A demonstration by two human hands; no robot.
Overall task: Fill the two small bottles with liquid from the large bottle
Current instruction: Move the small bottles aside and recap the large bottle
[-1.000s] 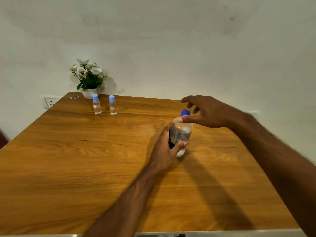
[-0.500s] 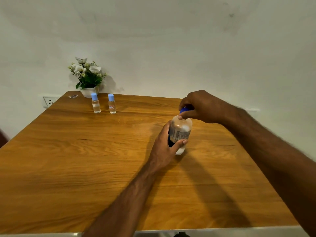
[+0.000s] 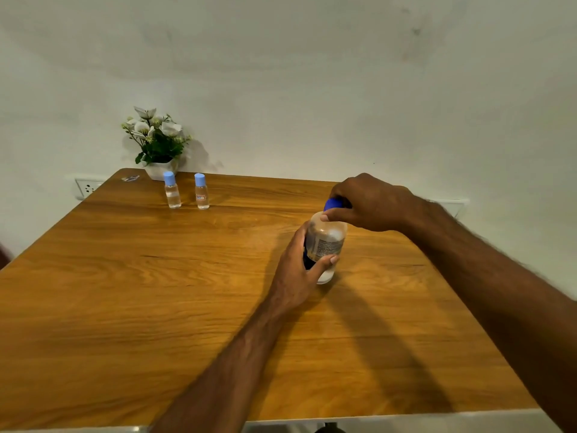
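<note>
The large clear bottle (image 3: 327,242) stands upright on the wooden table (image 3: 156,292), right of centre. My left hand (image 3: 299,270) wraps around its lower body. My right hand (image 3: 368,203) closes from above over its dark blue cap (image 3: 331,204), which shows only partly under the fingers. Two small clear bottles with light blue caps stand side by side at the far left of the table: one (image 3: 172,190) on the left, the other (image 3: 201,192) on the right bearing a small label. Both are capped and well away from my hands.
A white pot of white flowers (image 3: 157,142) sits at the table's far left corner, just behind the small bottles. A small flat object (image 3: 130,178) lies beside it. A wall socket (image 3: 87,186) is on the wall left of the table.
My right hand came down from an open reach above the cap and closed around it. My left hand kept its hold on the large bottle, which stayed in place.
</note>
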